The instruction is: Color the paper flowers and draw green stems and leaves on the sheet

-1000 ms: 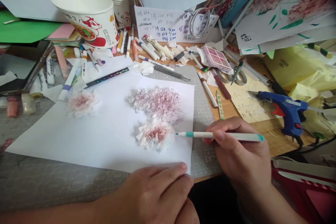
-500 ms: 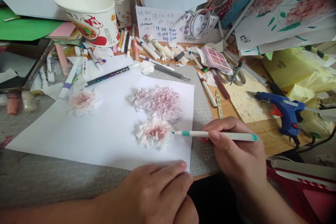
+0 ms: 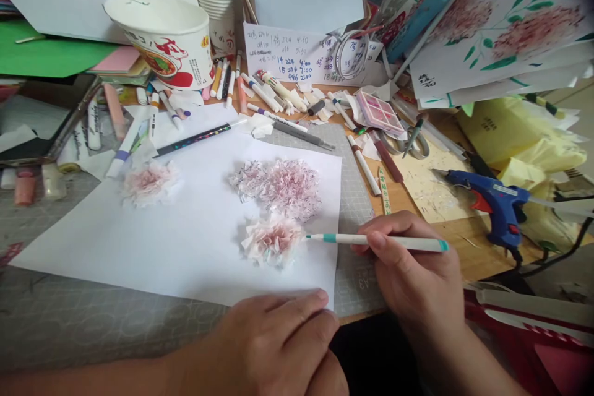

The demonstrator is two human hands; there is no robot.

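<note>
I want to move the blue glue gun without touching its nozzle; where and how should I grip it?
Probably by the handle, coming from the near side: the glue gun lies with its nozzle pointing left, while the handle reaches toward the person. Keep fingers off the red trigger.

Left grip [image 3: 283,337] and right grip [image 3: 413,266] are bare human hands: rounded fingers, nails short where they show. Left forearm [image 3: 116,372] and right forearm [image 3: 476,362] bare as far as frame shows. Plain black clothing [image 3: 378,356] between them, bottom edge; too dark to tell garment type.
</note>
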